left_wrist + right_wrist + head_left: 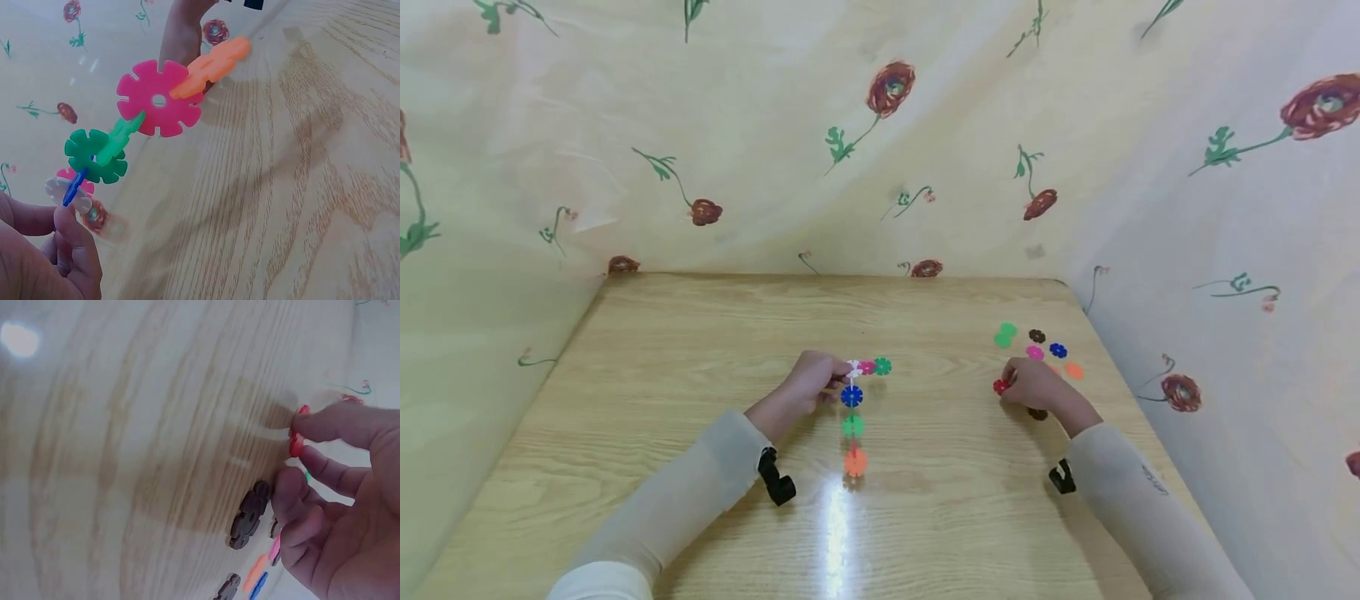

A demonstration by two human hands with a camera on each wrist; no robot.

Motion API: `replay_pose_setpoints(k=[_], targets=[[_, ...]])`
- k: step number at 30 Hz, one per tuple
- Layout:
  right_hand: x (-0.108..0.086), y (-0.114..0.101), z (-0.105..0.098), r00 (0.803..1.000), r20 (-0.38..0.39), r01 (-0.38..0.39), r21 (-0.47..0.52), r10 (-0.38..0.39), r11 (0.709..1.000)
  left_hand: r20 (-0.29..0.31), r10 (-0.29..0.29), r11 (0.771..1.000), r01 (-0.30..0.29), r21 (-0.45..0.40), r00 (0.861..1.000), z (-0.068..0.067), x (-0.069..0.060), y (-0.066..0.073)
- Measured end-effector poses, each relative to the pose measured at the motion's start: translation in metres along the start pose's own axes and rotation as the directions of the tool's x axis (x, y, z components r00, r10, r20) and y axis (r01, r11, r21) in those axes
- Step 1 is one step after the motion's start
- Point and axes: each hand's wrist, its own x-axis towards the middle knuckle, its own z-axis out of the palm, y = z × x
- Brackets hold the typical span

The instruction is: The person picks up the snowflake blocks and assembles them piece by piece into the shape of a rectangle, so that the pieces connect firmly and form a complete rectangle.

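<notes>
My left hand pinches the white notched disc at the corner of a chain of slotted plastic discs. From it a pink disc and a green disc run to the right. Toward me hang a blue disc, a light green disc and an orange disc. In the left wrist view a large pink disc shows between green and orange pieces. At the right, my right hand pinches a red disc between thumb and finger, close to the tabletop.
Loose discs lie around the right hand: light green, brown, blue, pink and orange. Another brown disc lies below that hand. Flower-printed cloth walls rise behind and beside the wooden table.
</notes>
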Motion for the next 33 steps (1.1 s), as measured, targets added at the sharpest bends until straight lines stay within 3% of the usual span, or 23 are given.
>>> replay_pose_setpoints(k=[11, 17, 22, 27, 33], targets=[[0.010, -0.001, -0.002, 0.993, 0.115, 0.005, -0.026, -0.002, 1.000, 0.003, -0.010, 1.000, 0.010, -0.018, 1.000, 0.002, -0.002, 0.000], [0.010, 0.001, -0.001, 0.991, 0.129, 0.029, -0.006, -0.028, 1.000, 0.017, -0.006, 1.000, 0.007, -0.022, 1.000, 0.001, 0.000, -0.002], [0.006, 0.001, -0.002, 0.993, 0.086, 0.078, 0.058, -0.083, 0.995, 0.026, 0.003, 1.000, -0.003, -0.015, 1.000, 0.001, 0.002, -0.001], [0.007, -0.001, 0.003, 0.985, -0.005, 0.175, 0.025, -0.175, 0.984, 0.022, 0.000, 1.000, 0.000, -0.013, 1.000, 0.001, 0.002, -0.002], [0.005, -0.032, 0.012, 0.958, -0.119, 0.277, 0.134, -0.262, 0.951, 0.019, -0.012, 1.000, 0.013, -0.011, 1.000, 0.002, 0.001, -0.004]])
